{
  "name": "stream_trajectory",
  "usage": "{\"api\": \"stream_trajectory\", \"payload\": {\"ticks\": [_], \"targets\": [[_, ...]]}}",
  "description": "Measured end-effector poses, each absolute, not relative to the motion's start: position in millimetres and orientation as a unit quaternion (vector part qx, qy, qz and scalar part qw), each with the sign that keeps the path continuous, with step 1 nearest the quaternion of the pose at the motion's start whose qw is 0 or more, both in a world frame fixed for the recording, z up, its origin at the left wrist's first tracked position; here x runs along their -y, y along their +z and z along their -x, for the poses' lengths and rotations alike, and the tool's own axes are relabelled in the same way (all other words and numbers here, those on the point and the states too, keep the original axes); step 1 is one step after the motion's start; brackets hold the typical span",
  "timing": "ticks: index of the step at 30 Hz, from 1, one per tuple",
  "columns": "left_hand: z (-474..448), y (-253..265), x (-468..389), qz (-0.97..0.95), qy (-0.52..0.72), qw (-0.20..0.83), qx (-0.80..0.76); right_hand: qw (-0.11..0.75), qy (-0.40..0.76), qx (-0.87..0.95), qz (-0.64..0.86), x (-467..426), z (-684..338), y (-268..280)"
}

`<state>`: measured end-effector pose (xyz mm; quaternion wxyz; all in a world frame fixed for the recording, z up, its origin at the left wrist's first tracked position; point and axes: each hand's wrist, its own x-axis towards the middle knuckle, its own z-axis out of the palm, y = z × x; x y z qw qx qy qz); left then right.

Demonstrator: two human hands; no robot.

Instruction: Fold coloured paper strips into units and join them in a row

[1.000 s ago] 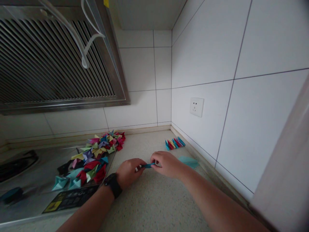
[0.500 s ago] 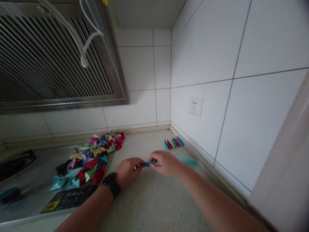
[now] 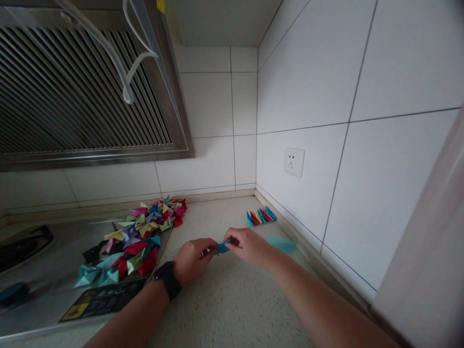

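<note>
A small piece of folded blue paper (image 3: 222,247) is stretched between my two hands above the counter. My left hand (image 3: 194,256), with a dark watch (image 3: 168,279) on its wrist, pinches the left end. The right end is gripped by the thumb and fingers of my right hand (image 3: 246,245). The fingertips hide part of the folds. Behind my right hand, a flat sheet of teal paper (image 3: 282,243) lies by the wall. Farther back stands a short row of folded paper pieces (image 3: 261,215) in blue, red and yellow.
A heap of colourful folded paper pieces (image 3: 139,232) covers part of the steel stove top (image 3: 43,302) on the left. Above it hangs a slatted range hood (image 3: 87,96) with a white cable (image 3: 127,92). A socket (image 3: 294,162) sits on the tiled right wall.
The blue paper has turned slightly and shows a wider face between my fingers. My right fingers have shifted their hold a little. Both hands stay in nearly the same place.
</note>
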<state>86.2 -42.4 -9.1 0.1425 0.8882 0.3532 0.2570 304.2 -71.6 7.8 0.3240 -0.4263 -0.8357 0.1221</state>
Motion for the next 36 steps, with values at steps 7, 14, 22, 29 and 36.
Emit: {"api": "stream_trajectory", "payload": {"ticks": [7,14,22,29,36], "targets": [[-87.7,-5.7,46.6,-0.892,0.233,0.145,-0.36,0.324,0.121,0.833,0.432,68.9,-305.2,7.4],[-86.9,-4.9,45.6,-0.903,0.194,0.11,-0.367,0.311,0.12,0.836,0.435,72.1,-304.3,9.7],[-86.0,-7.0,43.7,-0.906,0.188,0.109,-0.364,0.315,0.119,0.835,0.434,71.0,-304.3,9.6],[-84.6,-7.6,41.9,-0.904,0.187,0.105,-0.371,0.321,0.113,0.837,0.429,69.5,-305.6,7.6],[-83.7,-8.8,39.8,-0.904,0.188,0.114,-0.366,0.316,0.121,0.834,0.436,69.1,-304.4,7.2]]}}
